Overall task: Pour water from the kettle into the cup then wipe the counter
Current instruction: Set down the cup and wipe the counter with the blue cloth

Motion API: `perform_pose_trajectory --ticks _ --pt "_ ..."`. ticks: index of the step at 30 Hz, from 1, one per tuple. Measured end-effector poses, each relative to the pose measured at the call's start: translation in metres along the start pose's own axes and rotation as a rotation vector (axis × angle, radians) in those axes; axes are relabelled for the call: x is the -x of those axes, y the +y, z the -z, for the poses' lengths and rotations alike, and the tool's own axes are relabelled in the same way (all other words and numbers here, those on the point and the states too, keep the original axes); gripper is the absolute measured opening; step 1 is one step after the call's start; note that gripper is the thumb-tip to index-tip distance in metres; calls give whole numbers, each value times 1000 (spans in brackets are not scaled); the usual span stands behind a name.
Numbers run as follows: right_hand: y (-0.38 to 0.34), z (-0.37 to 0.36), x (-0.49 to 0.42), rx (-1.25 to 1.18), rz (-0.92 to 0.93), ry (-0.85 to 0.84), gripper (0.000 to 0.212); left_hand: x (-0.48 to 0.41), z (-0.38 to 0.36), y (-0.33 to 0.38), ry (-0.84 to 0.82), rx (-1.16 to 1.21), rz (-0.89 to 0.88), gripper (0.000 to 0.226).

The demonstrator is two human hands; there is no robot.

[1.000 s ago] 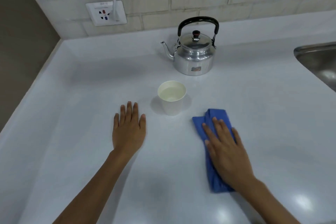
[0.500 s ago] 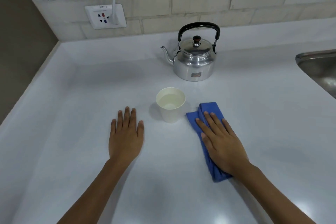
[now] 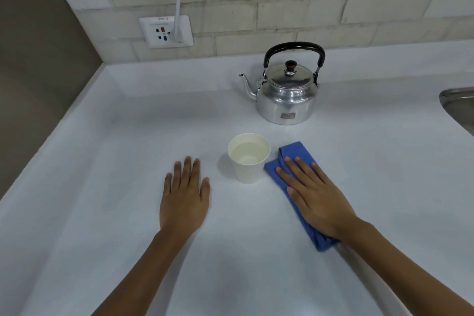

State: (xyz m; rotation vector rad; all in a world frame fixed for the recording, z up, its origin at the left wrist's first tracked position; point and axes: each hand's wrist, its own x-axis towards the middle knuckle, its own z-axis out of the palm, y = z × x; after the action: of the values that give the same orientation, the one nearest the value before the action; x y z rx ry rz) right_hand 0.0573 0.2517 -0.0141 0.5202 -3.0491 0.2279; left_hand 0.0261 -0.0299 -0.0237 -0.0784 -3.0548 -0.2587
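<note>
A shiny metal kettle with a black handle stands upright at the back of the white counter, spout to the left. In front of it a white paper cup holds water. A folded blue cloth lies just right of the cup, its left corner touching the cup's base. My right hand presses flat on the cloth, fingers spread. My left hand rests flat on the bare counter left of the cup, holding nothing.
A steel sink cuts into the counter at the right edge. A wall socket with a white cable plugged in sits on the tiled wall behind. The counter ends at its left edge beside a brown wall.
My right hand has slid the blue cloth forward and left, up against the cup. My left hand has stayed flat in place.
</note>
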Motion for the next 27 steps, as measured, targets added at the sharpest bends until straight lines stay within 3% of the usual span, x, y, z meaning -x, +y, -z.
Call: perform_pose_trajectory --ticks 9,15,22,27 --pt "4 2 -81 21 5 -55 48 0 2 2 -16 3 2 55" --pt "2 -6 -56 67 157 -17 46 1 4 1 -26 4 2 55" --pt "3 2 -77 -2 32 -38 47 1 3 -1 -19 9 -8 55" --pt "17 -3 -45 -6 -8 12 47 1 2 -3 -15 29 -11 55"
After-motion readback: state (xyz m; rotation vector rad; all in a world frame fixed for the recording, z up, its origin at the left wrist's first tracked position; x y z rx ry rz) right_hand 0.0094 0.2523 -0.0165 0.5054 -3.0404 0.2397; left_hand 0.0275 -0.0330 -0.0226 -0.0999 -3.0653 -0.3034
